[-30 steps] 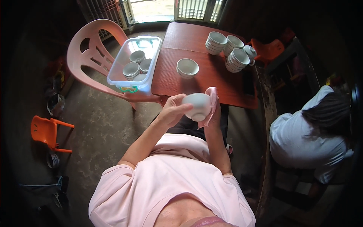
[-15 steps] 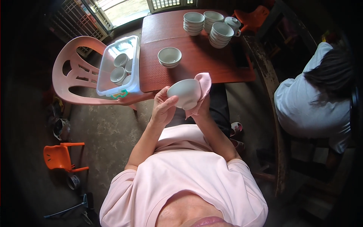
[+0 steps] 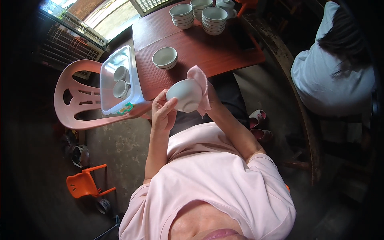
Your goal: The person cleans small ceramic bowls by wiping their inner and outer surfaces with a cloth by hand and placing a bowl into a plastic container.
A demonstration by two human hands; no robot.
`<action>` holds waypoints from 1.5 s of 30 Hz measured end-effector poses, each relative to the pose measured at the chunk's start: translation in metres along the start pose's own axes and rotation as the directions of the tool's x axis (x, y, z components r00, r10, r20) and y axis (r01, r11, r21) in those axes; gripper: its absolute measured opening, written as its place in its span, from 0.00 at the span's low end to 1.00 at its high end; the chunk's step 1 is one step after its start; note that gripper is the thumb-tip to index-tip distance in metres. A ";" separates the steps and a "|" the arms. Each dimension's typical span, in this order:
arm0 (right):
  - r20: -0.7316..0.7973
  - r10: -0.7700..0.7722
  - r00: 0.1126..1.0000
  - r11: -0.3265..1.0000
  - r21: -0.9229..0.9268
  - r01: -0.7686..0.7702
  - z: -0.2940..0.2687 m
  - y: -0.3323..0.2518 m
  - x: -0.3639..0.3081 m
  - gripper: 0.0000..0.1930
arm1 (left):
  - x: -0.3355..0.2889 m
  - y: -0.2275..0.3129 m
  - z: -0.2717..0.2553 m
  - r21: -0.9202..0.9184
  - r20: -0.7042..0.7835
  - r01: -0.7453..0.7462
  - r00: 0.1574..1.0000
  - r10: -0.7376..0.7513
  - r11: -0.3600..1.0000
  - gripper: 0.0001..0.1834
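Tilted on its side in front of my body is a white bowl [image 3: 184, 96], its foot turned toward me. The thumb and fingers of my left hand [image 3: 163, 112] are closed on its left edge. A pink cloth [image 3: 203, 86] is pressed against the bowl's right side, held by my right hand [image 3: 213, 98], whose fingers are mostly hidden behind it. Beyond the bowl, a small stack of white bowls [image 3: 165, 58] sits near the left side of the red table [image 3: 192, 54].
Several taller bowl stacks [image 3: 214, 21] and a lidded white pot [image 3: 226, 6] occupy the table's far side. At left, a clear plastic box [image 3: 105, 86] with bowls rests on a pink chair [image 3: 64, 90]. A person in white [image 3: 320, 80] sits at right beyond a wooden bench [image 3: 280, 52].
The view has shifted and turned, so the table and box appear displaced. Both hands still hold the bowl and cloth; the cloth now hangs along the bowl's rim in a slightly different fold.
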State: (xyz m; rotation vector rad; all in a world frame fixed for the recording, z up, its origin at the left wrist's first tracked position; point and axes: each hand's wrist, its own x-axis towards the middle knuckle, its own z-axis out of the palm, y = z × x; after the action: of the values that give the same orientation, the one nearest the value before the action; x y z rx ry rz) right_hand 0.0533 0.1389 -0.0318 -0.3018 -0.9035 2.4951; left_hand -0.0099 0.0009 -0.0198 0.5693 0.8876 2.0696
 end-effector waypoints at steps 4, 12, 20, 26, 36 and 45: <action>0.078 0.119 0.990 0.735 -0.678 -0.035 0.007 -0.038 -0.008 0.22 | -0.004 -0.006 -0.006 0.091 -0.019 0.043 0.999 -0.041 0.995 0.09; 0.088 -0.110 0.990 0.777 -0.613 0.141 0.009 -0.009 0.001 0.16 | 0.002 -0.009 -0.010 0.069 -0.025 -0.027 0.999 0.029 0.997 0.14; 0.423 -0.113 0.899 0.289 -0.852 0.437 0.010 -0.042 -0.007 0.16 | -0.004 -0.011 0.003 0.274 -0.016 -0.055 0.998 0.061 0.960 0.16; 0.316 -0.045 0.948 0.917 -0.363 0.164 -0.008 -0.020 0.008 0.14 | -0.001 -0.009 -0.007 -0.010 0.031 -0.082 0.996 0.083 0.997 0.15; 0.551 -0.170 0.817 -0.141 -0.834 0.533 0.016 -0.028 -0.004 0.19 | -0.001 -0.007 -0.003 0.311 0.037 0.056 0.997 -0.071 0.949 0.17; -0.025 -0.013 1.000 0.997 -0.075 0.011 -0.015 0.003 0.009 0.16 | 0.004 -0.014 -0.012 -0.096 -0.042 0.057 0.997 -0.061 0.994 0.04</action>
State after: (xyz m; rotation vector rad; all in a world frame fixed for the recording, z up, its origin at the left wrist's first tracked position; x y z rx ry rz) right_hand 0.0503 0.1495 -0.0451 -0.3517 -0.9873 2.4447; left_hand -0.0131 0.0061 -0.0377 0.4430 0.8176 2.0652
